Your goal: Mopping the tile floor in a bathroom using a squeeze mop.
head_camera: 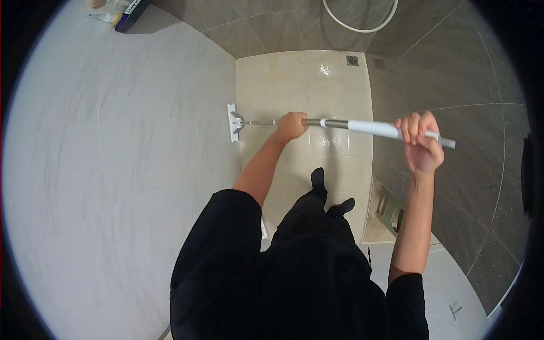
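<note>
Both of my hands hold a long-handled cleaning tool with a telescopic metal pole (pixel 338 123). My left hand (pixel 292 126) is wrapped around the pole's middle, over the floor. Farther up, my right hand (pixel 421 140) grips the white plastic handle (pixel 374 128) near its end, in front of the dark wall. The tool's flat white head (pixel 233 123) is at the far left end of the pole, by the foot of the light grey tiled wall (pixel 148 140). Whether its underside touches the wall or the floor is hidden.
Beige floor tiles (pixel 272 89) look wet, with a square drain (pixel 352 60) in the far right corner. A white hose (pixel 361 30) hangs at the back. Bottles and a tube on a dark shelf (pixel 132 17) stick out upper left. A green object (pixel 389 212) stands at right.
</note>
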Tool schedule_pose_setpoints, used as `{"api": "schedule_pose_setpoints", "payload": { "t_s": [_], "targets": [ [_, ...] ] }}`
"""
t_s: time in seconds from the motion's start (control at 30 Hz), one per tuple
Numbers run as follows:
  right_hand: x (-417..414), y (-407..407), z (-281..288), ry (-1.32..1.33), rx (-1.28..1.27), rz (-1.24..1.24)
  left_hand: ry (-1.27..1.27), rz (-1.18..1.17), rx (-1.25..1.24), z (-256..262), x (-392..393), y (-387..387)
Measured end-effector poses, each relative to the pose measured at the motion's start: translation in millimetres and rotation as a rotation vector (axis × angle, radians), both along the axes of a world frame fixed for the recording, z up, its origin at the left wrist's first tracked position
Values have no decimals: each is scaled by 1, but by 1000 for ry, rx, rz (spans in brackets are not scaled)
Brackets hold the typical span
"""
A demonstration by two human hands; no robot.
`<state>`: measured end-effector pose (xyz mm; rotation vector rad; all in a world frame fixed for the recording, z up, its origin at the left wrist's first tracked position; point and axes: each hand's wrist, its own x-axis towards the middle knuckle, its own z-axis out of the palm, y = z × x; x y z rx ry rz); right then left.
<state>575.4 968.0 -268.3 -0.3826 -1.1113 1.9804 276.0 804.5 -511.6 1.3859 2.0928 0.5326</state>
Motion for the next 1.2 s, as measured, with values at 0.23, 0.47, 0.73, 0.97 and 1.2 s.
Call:
{"api": "schedule_pose_setpoints", "payload": {
  "t_s": [0.23,0.47,0.73,0.97,1.2],
  "targets": [
    [-75,-12,3,-49,61,195,-89,34,-140,-3,-54,-23],
    [-89,-26,-26,-150,16,194,67,63,-71,-56,-65,-42],
    [16,-64,7,-233,-61,-124,-99,95,304,-91,62,-29],
    [102,-37,113,-437,214,-319,-374,-8,455,-32,208,69],
    [156,-65,163,-530,323,-500,-681,-319,320,20,311,115]
  ]
}}
